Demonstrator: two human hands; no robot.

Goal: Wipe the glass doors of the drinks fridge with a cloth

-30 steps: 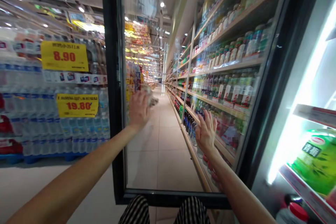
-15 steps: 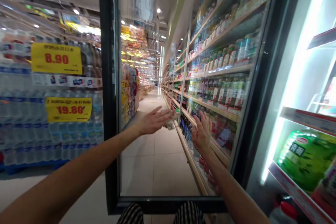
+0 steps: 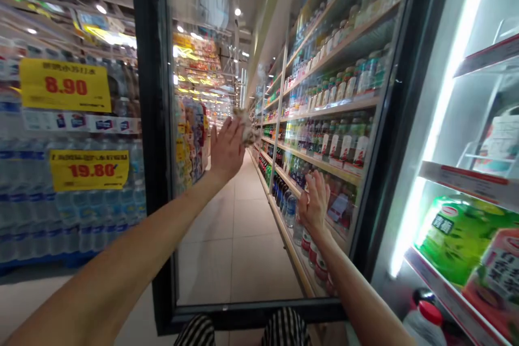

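A glass door point(image 3: 205, 267) with a dark frame stands open in front of me. My left hand point(image 3: 228, 151) lies against the pane at about mid-height, fingers pointing up. A crumpled pale cloth point(image 3: 250, 132) is held under that hand and bunches out to the right of the fingertips. Lower and to the right, my right hand point(image 3: 315, 203) rests at the glass with its fingers spread and slightly bent, holding nothing that I can see. The palm sides of both hands are hidden.
On the right, a lit cabinet has shelves point(image 3: 466, 175) with a green pouch point(image 3: 446, 238), a pink pouch point(image 3: 497, 281) and a red-capped bottle point(image 3: 425, 324). Stacked water bottles point(image 3: 93, 205) with yellow price signs point(image 3: 65, 85) stand left. Bottle-filled shelves point(image 3: 340, 108) show in the glass.
My left hand has moved up and left across the pane with the cloth, its fingers turning upward. The right hand stays nearly in place. The view has shifted slightly to the right.
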